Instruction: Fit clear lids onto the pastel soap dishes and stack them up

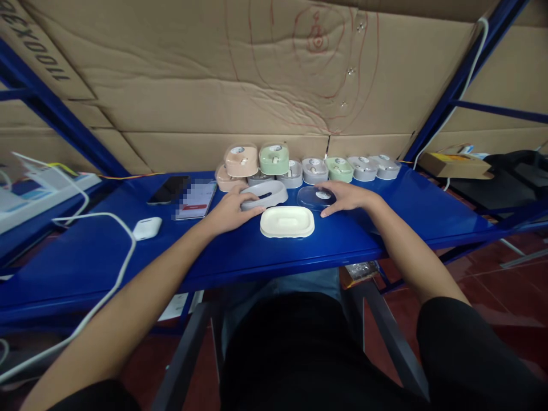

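My left hand (pixel 233 210) grips the left end of a grey oval plastic piece (pixel 274 196) with a long slot in it. To the right, a clear oval lid (pixel 306 198) with a round sticker lies between the thumb and fingers of my right hand (pixel 346 197), which closes on its right end. A cream oval plastic base (pixel 287 222) rests on the blue table in front of both hands, with a raised middle part. Just behind stand small lidded boxes: an orange one (pixel 241 162) and a green one (pixel 274 160) on top of others.
More lidded boxes, among them a grey one (pixel 315 171), line the back of the blue table (pixel 240 251). On the left lie a dark phone (pixel 170 190), a lit phone (pixel 201 200), a white earbud case (pixel 147 228) and a white cable (pixel 122 274). Cardboard (pixel 192 103) walls the back.
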Tool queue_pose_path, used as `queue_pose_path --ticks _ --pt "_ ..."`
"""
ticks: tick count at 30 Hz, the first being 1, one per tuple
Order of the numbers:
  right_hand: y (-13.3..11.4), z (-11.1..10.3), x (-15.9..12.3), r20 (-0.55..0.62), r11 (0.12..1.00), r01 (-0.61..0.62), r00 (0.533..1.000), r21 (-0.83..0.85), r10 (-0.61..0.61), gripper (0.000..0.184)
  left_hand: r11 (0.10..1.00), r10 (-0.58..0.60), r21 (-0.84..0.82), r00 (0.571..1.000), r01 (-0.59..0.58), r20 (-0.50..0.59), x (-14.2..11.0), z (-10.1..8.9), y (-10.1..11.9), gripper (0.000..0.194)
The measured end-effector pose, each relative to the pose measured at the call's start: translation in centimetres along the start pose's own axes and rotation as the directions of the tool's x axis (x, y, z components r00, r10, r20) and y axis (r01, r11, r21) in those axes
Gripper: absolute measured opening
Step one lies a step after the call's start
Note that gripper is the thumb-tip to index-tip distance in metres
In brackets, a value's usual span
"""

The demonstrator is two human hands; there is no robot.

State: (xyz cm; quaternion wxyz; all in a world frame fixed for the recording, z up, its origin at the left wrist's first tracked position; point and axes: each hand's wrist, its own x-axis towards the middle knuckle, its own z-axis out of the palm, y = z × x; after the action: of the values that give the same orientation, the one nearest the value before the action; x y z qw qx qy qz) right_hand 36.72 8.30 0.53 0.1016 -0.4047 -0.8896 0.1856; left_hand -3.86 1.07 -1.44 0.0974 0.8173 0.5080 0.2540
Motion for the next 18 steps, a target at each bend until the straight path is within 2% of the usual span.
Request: queue_pose_path --ticks 5,10,12,15,18 --pt "-0.4 0.2 0.0 -0.019 0.999 0.012 1.0 -0.039 -0.013 0.117 0.974 0.199 -0.107 0.98 -0.198 0.002 -0.9 0.2 2.9 0.054" --pt "-0.8 0.5 0.2 -0.06 0.998 -0.004 0.998 -0.066 0.0 0.11 0.955 0.264 -0.175 0.956 -0.241 0.125 -1.7 1.2 4.9 0.048" --pt "-1.1 0.5 0.2 -0.083 0.998 -0.016 0.996 -0.063 0.011 0.105 0.96 0.246 -0.173 0.957 -0.219 0.153 -1.8 1.4 5.2 0.058" --pt "-1.9 0.3 -0.1 -0.171 0.999 -0.009 0.985 -0.046 0.001 0.094 0.973 0.19 -0.16 0.97 -0.166 0.152 -1.7 1.6 5.2 0.083" --pt "-3.2 0.3 -0.6 -0.319 0.995 0.098 0.943 0.003 -0.093 0.087 0.983 0.105 -0.166 0.985 -0.081 0.14 -1.6 1.9 5.0 0.108"
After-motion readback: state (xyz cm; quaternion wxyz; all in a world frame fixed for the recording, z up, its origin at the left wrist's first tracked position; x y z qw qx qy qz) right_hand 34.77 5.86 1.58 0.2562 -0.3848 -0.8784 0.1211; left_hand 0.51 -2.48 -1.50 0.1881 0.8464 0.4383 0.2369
